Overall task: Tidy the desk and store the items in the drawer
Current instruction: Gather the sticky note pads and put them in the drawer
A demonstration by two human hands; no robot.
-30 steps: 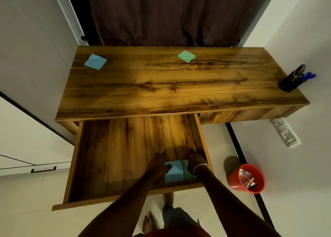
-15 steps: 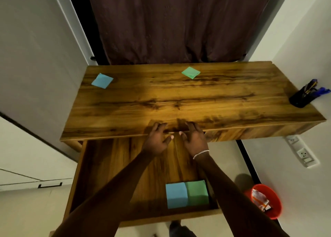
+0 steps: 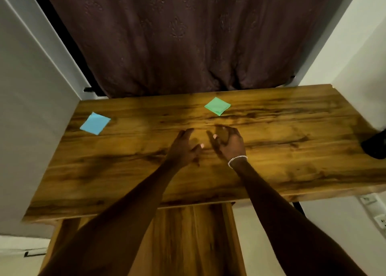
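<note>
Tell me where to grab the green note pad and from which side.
Probably best: pinch the green note pad across the two edges flanking its near corner, from above and the near side, with the right hand. It lies flat on the desk, turned with that corner toward the hand.

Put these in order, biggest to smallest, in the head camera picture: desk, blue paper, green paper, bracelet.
1. Desk
2. Blue paper and green paper: nearly alike; green lies farther back, so no ranking.
3. Bracelet, on the right wrist.
</note>
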